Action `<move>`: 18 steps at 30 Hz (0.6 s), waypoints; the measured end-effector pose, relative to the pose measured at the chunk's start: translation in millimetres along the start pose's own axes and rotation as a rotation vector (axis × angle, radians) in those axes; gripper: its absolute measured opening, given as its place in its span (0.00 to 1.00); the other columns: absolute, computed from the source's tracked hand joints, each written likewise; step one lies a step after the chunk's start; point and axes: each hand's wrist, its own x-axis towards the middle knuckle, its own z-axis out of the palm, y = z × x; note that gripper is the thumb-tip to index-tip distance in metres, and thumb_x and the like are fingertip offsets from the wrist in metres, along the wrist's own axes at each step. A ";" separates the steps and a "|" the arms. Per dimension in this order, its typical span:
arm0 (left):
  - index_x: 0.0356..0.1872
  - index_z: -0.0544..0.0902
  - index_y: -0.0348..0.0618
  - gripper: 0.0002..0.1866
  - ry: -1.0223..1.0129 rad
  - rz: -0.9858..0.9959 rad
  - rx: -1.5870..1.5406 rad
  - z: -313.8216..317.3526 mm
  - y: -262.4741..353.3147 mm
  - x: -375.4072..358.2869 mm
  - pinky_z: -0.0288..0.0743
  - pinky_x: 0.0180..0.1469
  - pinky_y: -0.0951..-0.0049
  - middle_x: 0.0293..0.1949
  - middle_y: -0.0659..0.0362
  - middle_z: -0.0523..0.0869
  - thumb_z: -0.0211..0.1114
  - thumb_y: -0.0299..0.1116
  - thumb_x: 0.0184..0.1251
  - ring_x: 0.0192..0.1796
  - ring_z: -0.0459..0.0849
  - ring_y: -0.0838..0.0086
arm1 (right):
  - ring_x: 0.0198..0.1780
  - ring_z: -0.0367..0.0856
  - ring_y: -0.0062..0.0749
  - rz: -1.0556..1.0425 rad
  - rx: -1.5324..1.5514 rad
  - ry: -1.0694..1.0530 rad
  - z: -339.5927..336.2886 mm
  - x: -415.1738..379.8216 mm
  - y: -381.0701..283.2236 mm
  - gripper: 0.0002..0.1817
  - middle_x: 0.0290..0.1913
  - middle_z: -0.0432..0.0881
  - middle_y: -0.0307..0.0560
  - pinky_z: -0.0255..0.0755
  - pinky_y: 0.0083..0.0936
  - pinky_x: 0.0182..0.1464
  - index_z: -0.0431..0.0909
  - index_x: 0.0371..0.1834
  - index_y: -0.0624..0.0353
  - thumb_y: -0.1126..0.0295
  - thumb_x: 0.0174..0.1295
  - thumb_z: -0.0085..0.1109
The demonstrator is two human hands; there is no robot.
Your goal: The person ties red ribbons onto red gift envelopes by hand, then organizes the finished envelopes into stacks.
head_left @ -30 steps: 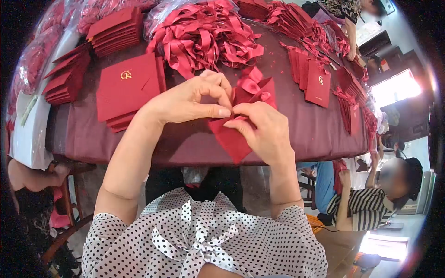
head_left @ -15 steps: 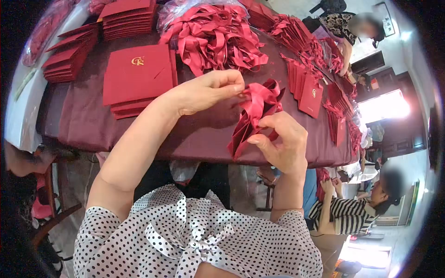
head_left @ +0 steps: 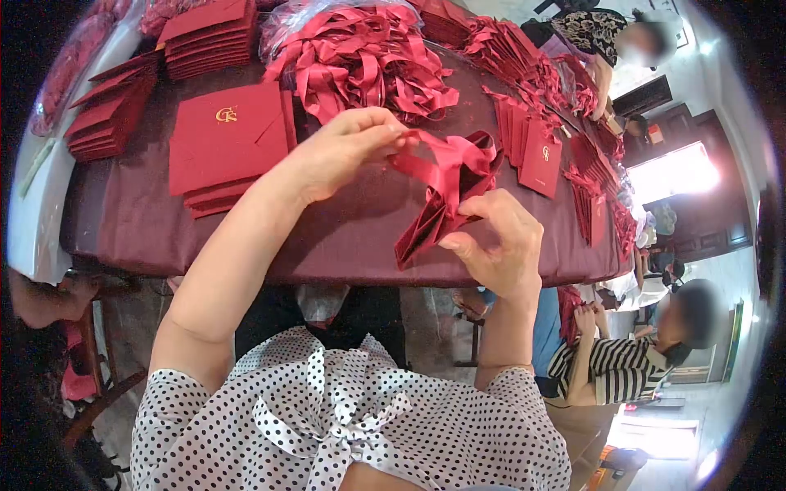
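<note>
Between my hands is a dark red paper bag [head_left: 419, 235], tilted above the table with its opening toward me. A shiny red ribbon [head_left: 447, 164] is attached at it and stretches to the left. My left hand [head_left: 358, 141] pinches the ribbon's end between thumb and fingertips. My right hand [head_left: 501, 241] grips the bag's side, thumb in front and fingers partly hidden behind it. Just left of my left hand lies a stack of flat red bags [head_left: 233, 139] with a gold monogram. Beyond the hands is a heap of loose red ribbons [head_left: 368, 65].
The table [head_left: 327, 254] has a maroon cloth. Folded red bags [head_left: 115, 110] stand at the left, more [head_left: 209, 37] behind. Ribboned bags [head_left: 536, 159] line the right side. A person in a striped shirt [head_left: 626, 372] works at the right; another person [head_left: 594, 37] stands at the far right.
My left hand has moved left and slightly up, drawing the ribbon out longer from the bag. My right hand keeps its grip. The view has shifted slightly.
</note>
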 end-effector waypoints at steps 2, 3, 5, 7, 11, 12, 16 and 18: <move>0.37 0.77 0.44 0.07 -0.005 0.016 0.058 0.6 -7.0 4.0 0.70 0.48 0.80 0.42 0.64 0.80 0.56 0.36 0.68 0.43 0.76 0.83 | 0.29 0.77 0.39 -0.045 0.021 -0.015 -0.8 1.7 -1.4 0.20 0.26 0.77 0.43 0.71 0.29 0.31 0.75 0.29 0.58 0.58 0.39 0.73; 0.39 0.77 0.43 0.09 -0.056 0.025 0.074 4.2 -4.1 0.8 0.69 0.46 0.81 0.41 0.65 0.80 0.56 0.37 0.69 0.42 0.76 0.83 | 0.29 0.77 0.39 -0.042 0.021 -0.011 -1.6 2.5 -2.7 0.20 0.26 0.77 0.43 0.71 0.29 0.31 0.75 0.29 0.58 0.58 0.39 0.73; 0.42 0.77 0.41 0.11 -0.125 0.166 0.080 15.4 -3.3 -3.5 0.68 0.43 0.83 0.39 0.66 0.80 0.57 0.37 0.69 0.39 0.74 0.86 | 0.29 0.76 0.39 -0.043 0.030 -0.056 -2.8 4.3 -4.4 0.20 0.25 0.76 0.42 0.71 0.29 0.31 0.75 0.29 0.58 0.58 0.39 0.73; 0.39 0.77 0.42 0.09 -0.122 0.177 0.083 16.6 -1.2 -6.0 0.69 0.44 0.82 0.42 0.65 0.79 0.57 0.37 0.68 0.41 0.74 0.85 | 0.28 0.75 0.39 -0.064 0.028 -0.049 -1.8 5.6 -3.5 0.20 0.25 0.75 0.43 0.70 0.28 0.30 0.75 0.29 0.58 0.58 0.40 0.73; 0.35 0.76 0.43 0.07 -0.175 0.177 0.054 8.7 4.5 -6.8 0.69 0.41 0.81 0.44 0.64 0.77 0.58 0.36 0.67 0.39 0.73 0.85 | 0.32 0.75 0.39 0.018 0.051 -0.082 -0.3 2.6 -4.5 0.21 0.25 0.75 0.41 0.70 0.31 0.36 0.75 0.29 0.57 0.56 0.39 0.72; 0.35 0.76 0.43 0.07 -0.179 0.175 0.054 5.2 5.6 -5.2 0.69 0.41 0.81 0.44 0.64 0.77 0.58 0.36 0.67 0.39 0.73 0.85 | 0.32 0.75 0.39 0.022 0.049 -0.079 -1.0 4.1 -3.5 0.21 0.25 0.75 0.41 0.70 0.31 0.36 0.75 0.29 0.57 0.56 0.39 0.72; 0.37 0.79 0.41 0.07 0.318 0.408 -0.054 -15.9 14.8 9.0 0.66 0.33 0.85 0.31 0.68 0.79 0.56 0.33 0.68 0.32 0.73 0.87 | 0.51 0.68 0.44 -0.181 -0.154 -0.011 0.8 10.3 -1.9 0.23 0.35 0.75 0.39 0.61 0.43 0.53 0.77 0.28 0.53 0.51 0.33 0.73; 0.37 0.79 0.42 0.06 0.323 0.391 -0.150 -16.8 -4.2 13.9 0.67 0.34 0.84 0.33 0.68 0.80 0.57 0.32 0.68 0.34 0.74 0.86 | 0.55 0.65 0.51 -0.141 -0.074 0.012 8.2 8.9 6.0 0.24 0.50 0.70 0.48 0.61 0.44 0.56 0.76 0.29 0.54 0.51 0.33 0.73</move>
